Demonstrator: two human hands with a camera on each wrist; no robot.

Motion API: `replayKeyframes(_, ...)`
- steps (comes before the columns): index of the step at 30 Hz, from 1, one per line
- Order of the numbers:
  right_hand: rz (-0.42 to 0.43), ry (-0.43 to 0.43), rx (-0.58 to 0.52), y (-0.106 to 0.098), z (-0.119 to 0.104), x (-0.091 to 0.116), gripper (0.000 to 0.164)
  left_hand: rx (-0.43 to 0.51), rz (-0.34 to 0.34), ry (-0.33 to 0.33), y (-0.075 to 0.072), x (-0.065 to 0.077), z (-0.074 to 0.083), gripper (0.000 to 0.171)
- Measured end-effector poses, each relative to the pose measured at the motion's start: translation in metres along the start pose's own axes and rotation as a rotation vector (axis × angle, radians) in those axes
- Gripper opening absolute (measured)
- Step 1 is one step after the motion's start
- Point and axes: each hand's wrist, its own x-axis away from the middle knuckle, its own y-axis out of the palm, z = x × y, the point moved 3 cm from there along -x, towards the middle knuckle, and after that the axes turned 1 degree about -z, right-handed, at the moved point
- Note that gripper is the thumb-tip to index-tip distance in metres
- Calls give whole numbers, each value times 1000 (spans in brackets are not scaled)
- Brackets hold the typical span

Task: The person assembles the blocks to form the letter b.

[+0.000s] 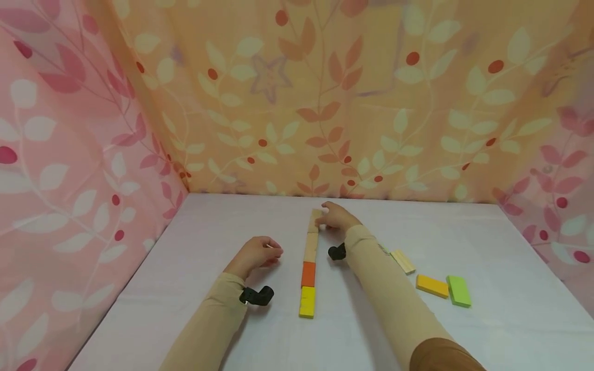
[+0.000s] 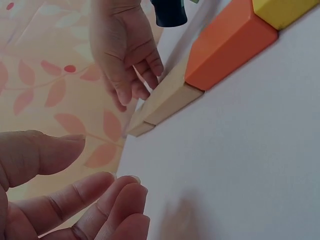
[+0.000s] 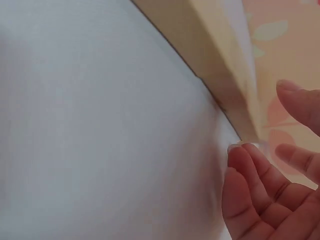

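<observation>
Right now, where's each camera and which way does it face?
Head: worn on the head, facing forward-down at the block row; left hand, right hand and sleeves show.
Left wrist: worn there, looking along the row toward the backdrop; both hands show.
Right wrist: worn there, looking along the pale blocks; only the right hand shows.
Head and left wrist share the red-orange block.

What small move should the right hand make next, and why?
Probably draw the right hand back toward the loose unpainted block: that hand's thumb and fingers stand apart at the row's far block, which meets its neighbour end to end, while the loose one lies outside.
</observation>
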Motion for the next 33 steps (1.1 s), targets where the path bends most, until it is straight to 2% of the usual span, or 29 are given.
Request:
replayKeyframes(9,12,-54,-121,-22,7,19,58,6,-10,50,8,2,13,14)
replayKeyframes(14,12,-117,-147,-39,8,35,50,-25,-28,57,14,3,23,15)
replayKeyframes(17,21,-145,-159,-50,8,46,46,-29,-48,85,18,2,33,15)
replayKeyframes(24,34,-203,-152,-71,11,75,40,-22,-91,164,28,0,52,16)
replayKeyframes(33,58,-212,-99,-98,29,115,38,-37,-120,259,40,3,70,15)
